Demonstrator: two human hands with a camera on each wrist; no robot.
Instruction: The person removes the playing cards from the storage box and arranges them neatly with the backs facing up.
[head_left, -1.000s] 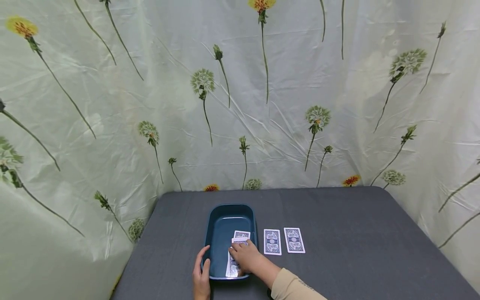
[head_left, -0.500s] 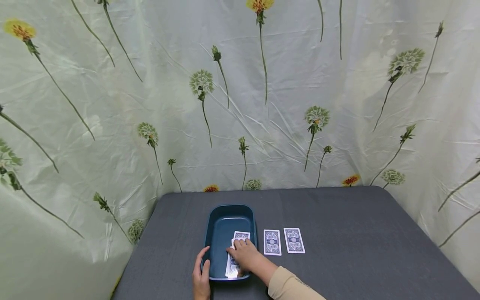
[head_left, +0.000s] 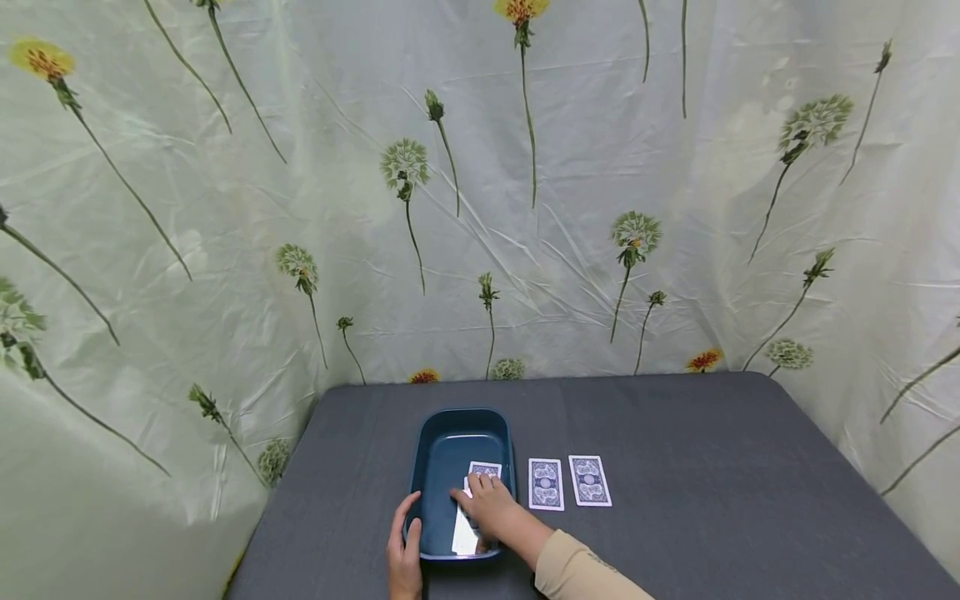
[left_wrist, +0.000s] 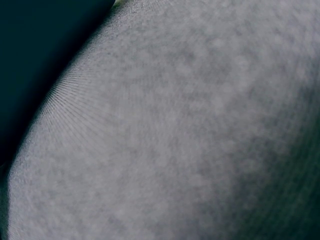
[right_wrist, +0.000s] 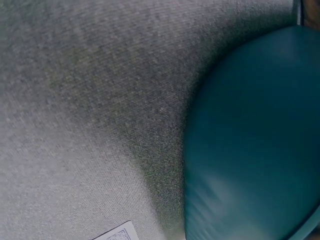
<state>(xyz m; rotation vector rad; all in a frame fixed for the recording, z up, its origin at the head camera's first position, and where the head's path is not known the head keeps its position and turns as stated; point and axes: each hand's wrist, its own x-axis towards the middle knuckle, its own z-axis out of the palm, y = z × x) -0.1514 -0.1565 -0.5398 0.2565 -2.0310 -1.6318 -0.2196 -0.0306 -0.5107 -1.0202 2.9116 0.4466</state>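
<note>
A dark teal tray (head_left: 442, 450) stands on the grey cloth-covered table, with several overlapping playing cards (head_left: 485, 468) along its right side. At least the farthest shows a patterned blue back. My left hand (head_left: 403, 550) holds the tray by its near left rim, fingertips and thumb over the edge. Inside the tray, my right hand (head_left: 491, 507) lies over the cards, thumb spread out to the left and fingers bent. Its palm covers much of them, so whether it grips one is hidden. Neither hand's grip shows in the wrist views; the right wrist view has the tray's wall (right_wrist: 250, 140).
Two playing cards lie face down to the right of the tray, a nearer one (head_left: 545, 484) and a farther one (head_left: 589, 481). A card corner (right_wrist: 120, 233) shows in the right wrist view. A flowered curtain (head_left: 555, 250) hangs behind the table's back edge.
My right thumb has shifted a little to the left and its fingers slightly away from me. Less of the patterned back shows beneath the hand. Left hand, tray and the two table cards stay put.
</note>
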